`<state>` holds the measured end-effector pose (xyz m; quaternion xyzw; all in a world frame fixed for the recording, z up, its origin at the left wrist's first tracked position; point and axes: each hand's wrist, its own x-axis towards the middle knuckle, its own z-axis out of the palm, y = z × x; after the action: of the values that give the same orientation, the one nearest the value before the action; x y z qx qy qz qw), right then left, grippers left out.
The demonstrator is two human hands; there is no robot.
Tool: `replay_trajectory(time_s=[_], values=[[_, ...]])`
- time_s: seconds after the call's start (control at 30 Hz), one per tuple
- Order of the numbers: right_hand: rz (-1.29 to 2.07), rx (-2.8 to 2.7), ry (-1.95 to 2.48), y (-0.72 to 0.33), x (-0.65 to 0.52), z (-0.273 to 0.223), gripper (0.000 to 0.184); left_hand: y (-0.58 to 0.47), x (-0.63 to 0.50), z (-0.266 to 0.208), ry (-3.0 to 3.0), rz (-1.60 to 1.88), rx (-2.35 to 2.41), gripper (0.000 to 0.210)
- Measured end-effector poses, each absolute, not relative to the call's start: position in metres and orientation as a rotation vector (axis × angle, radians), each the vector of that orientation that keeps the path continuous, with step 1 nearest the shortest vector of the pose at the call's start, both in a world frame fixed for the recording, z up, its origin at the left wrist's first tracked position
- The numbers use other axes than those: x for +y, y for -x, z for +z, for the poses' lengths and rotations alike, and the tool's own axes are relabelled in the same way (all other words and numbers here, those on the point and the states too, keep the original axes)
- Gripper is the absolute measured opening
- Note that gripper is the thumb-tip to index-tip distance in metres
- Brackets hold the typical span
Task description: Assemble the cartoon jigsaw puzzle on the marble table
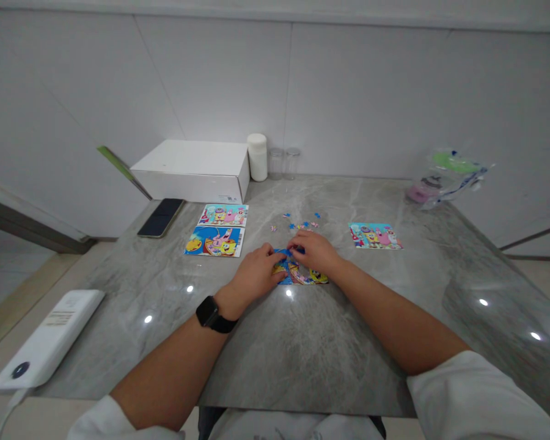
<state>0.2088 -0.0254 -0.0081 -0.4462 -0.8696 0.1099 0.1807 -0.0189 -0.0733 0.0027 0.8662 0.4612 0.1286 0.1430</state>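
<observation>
A partly assembled cartoon jigsaw puzzle [294, 275] lies flat on the grey marbled table, with a gap in its picture. At its left edge, my left hand [255, 272] holds it, thumb low and bent fingers higher up. My right hand [315, 252] reaches over the upper edge, fingertips pinched on what looks like a small blue puzzle piece, mostly hidden. Several loose puzzle pieces [306, 225], blue and pink, are scattered just beyond the hands. Two picture cards [215, 241] lie to the left, and another cartoon card or puzzle [376, 236] lies to the right.
A phone [161, 217] and a white box [192, 168] are at the back left, beside a white bottle [257, 157] and two clear jars [292, 164]. A plastic bag [449, 178] sits back right. A corded white device [50, 339] occupies the front left.
</observation>
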Motion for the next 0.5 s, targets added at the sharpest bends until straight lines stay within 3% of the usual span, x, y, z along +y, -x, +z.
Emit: replay_trajectory(time_s=[0.5], values=[[0.310, -2.542, 1.305, -0.2071, -0.0262, -0.0066, 0.013, 0.0173, -0.0716, 0.0025, -2.456, 0.339, 1.295, 0.037]])
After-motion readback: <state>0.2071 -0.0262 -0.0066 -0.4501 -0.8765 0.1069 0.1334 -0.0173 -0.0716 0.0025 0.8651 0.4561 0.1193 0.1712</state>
